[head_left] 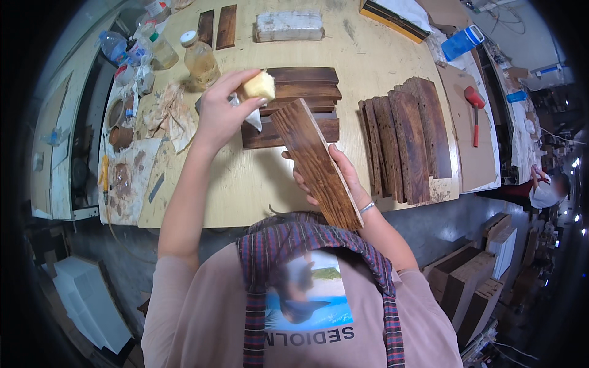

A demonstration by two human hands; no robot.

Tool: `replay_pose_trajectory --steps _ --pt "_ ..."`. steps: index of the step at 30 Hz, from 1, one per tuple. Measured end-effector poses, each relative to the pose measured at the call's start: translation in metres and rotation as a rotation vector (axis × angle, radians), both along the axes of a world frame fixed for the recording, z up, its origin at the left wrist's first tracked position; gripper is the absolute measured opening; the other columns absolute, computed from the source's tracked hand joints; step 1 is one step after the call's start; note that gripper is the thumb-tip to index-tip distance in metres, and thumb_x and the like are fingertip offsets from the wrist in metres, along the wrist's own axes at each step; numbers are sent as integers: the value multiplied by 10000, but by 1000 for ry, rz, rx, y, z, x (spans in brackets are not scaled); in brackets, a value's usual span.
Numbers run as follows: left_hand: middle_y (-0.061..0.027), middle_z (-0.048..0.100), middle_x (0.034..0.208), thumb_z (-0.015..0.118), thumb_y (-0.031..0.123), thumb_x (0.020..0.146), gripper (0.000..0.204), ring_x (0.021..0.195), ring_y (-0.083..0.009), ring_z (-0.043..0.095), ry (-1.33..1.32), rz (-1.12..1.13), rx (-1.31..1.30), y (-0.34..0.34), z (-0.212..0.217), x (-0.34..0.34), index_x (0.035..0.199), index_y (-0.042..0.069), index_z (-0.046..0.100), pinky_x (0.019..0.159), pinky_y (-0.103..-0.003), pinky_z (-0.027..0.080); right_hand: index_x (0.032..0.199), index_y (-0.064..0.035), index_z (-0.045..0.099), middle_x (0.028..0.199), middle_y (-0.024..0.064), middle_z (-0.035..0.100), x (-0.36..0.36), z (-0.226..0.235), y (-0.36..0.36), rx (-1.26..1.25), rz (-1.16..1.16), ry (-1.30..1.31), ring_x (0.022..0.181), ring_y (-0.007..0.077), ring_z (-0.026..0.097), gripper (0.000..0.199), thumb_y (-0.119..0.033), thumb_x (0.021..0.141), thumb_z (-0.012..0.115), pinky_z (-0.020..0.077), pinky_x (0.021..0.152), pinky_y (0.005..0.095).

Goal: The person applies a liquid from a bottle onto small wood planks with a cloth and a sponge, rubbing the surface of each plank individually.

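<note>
My left hand (228,105) is raised over the table, its fingers and thumb pinching a pale yellow sponge (258,88). A white scrap (254,118) shows just under that hand; whether it is held too, I cannot tell. My right hand (345,170) grips a dark brown wood-grained board (318,161) from beneath and along its right edge, tilted up in front of my chest. The sponge is apart from the board, near its upper end. Behind lie several similar brown boards (300,75) side by side on the table (245,184), partly hidden by the held board.
To the right, several boards (412,147) lean in a row. A capped bottle of amber liquid (201,61), stained cloths (167,116) and a screwdriver (105,175) are at left. A wrapped block (289,26) lies at the back, a red mallet (474,101) far right.
</note>
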State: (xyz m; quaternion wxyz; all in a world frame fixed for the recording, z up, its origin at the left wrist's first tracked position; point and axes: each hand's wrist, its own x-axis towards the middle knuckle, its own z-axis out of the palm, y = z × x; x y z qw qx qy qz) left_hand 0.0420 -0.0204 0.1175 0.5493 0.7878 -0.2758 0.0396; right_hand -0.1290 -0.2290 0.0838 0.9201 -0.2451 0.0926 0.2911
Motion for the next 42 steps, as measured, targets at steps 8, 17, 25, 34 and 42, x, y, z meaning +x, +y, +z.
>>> replay_pose_trajectory --steps 8,17,25,34,42 --pt "-94 630 1208 755 9 796 505 1061 -150 613 339 -117 -197 -3 -29 -38 1279 -7 610 934 -278 496 1360 -19 552 1042 167 664 -17 99 -72 -1947 -481 -422 936 270 669 596 -275 845 709 522 786 382" --pt "-116 647 1187 712 -25 840 488 1023 -142 638 788 -183 -483 1 -67 -72 1301 -60 557 900 -258 516 1148 -91 656 1075 130 598 1 70 -90 -2633 -542 -575 1031 327 574 403 -245 785 742 532 773 437" --pt "-131 648 1187 623 -30 904 424 1069 -148 622 903 20 -685 21 -83 -93 1314 -74 527 931 -261 489 1107 -31 590 1183 146 563 60 -61 -11 -2293 -120 -1023 1147 327 530 397 -103 743 731 457 983 401" --pt "-146 619 1221 629 -35 898 456 1104 -170 612 829 190 -684 53 -80 -105 1333 -84 497 971 -281 476 1012 -19 561 898 126 570 46 -47 -10 -1905 203 -534 825 264 574 571 -304 616 857 479 742 342" --pt "-114 626 1139 816 69 693 529 1072 -276 601 -34 -258 -22 -11 -20 -126 1194 63 647 934 -367 501 1118 23 603 986 71 667 10 -30 -16 -659 -264 -31 858 126 630 251 -128 927 662 519 771 267"
